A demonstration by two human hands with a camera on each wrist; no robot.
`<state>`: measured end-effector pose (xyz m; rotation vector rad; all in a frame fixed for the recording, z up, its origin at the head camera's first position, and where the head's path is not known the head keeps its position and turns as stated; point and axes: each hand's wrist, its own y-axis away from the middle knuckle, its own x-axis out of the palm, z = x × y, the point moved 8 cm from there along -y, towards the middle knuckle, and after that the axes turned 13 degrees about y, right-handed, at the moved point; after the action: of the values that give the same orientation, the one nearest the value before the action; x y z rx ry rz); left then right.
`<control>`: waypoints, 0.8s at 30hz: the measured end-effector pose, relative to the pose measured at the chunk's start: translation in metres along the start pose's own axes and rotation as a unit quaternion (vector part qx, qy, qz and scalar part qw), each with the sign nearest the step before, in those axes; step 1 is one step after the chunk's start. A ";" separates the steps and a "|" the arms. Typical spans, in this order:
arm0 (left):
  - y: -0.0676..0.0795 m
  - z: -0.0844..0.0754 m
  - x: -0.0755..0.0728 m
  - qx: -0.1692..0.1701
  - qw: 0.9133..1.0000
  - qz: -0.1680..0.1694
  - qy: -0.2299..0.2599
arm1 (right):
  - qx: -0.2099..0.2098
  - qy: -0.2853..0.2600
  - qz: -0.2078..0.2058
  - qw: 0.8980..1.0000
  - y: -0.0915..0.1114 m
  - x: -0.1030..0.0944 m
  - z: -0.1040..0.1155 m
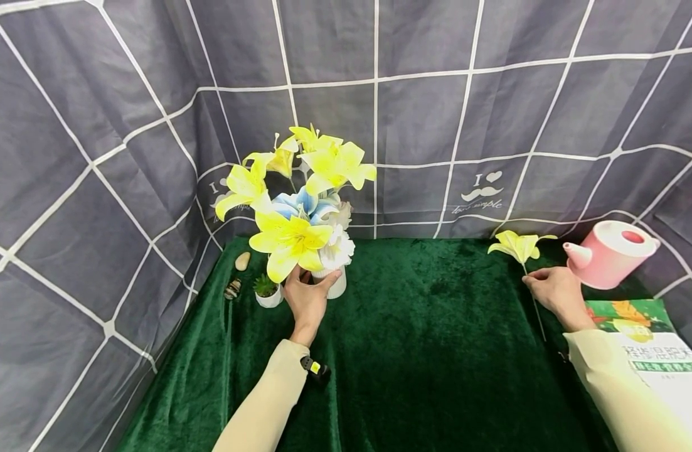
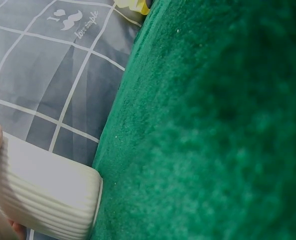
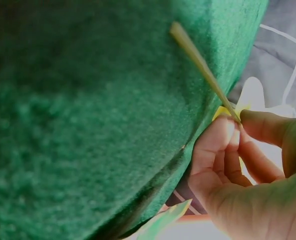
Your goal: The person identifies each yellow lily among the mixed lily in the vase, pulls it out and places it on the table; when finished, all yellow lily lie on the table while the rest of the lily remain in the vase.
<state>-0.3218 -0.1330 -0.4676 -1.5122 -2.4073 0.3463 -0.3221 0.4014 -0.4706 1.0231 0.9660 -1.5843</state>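
My left hand (image 1: 307, 300) grips a white ribbed vase (image 1: 337, 285), thumb on one side and fingers round the other. The vase (image 2: 48, 187) stands upright on the green cloth, holding several yellow lilies (image 1: 292, 242), a blue flower (image 1: 300, 204) and white blooms (image 1: 337, 245). Over at the right, my right hand (image 1: 557, 295) pinches a single yellow lily (image 1: 517, 246) by its thin stem. In the right wrist view the stem (image 3: 202, 67) runs between thumb and fingertips, its cut end pointing away from the hand.
A small potted succulent (image 1: 268, 292) sits left of the vase, beside a pale stone (image 1: 242, 261) and a striped stone (image 1: 232, 289). A pink watering can (image 1: 611, 254) and a printed packet (image 1: 656, 351) lie around the right arm. Grey checked fabric (image 1: 413, 125) backs the green cloth (image 1: 436, 351).
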 end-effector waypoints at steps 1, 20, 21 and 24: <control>0.000 0.000 0.000 -0.001 1.000 0.000 0.000 | 0.000 -0.001 0.002 1.000 0.000 -0.001 0.000; 0.002 0.000 0.001 -0.010 1.000 0.009 0.013 | -0.006 0.001 -0.032 0.999 0.006 -0.004 0.006; 0.002 0.000 0.001 -0.009 1.000 0.009 0.014 | -0.005 -0.001 -0.042 0.999 0.008 -0.006 0.009; 0.001 0.000 0.002 -0.009 1.000 0.011 0.020 | 0.000 -0.009 -0.084 0.996 0.015 -0.016 0.019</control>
<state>-0.3219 -0.1304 -0.4676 -1.5396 -2.3709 0.2983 -0.3080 0.3853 -0.4511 0.9457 1.0625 -1.7270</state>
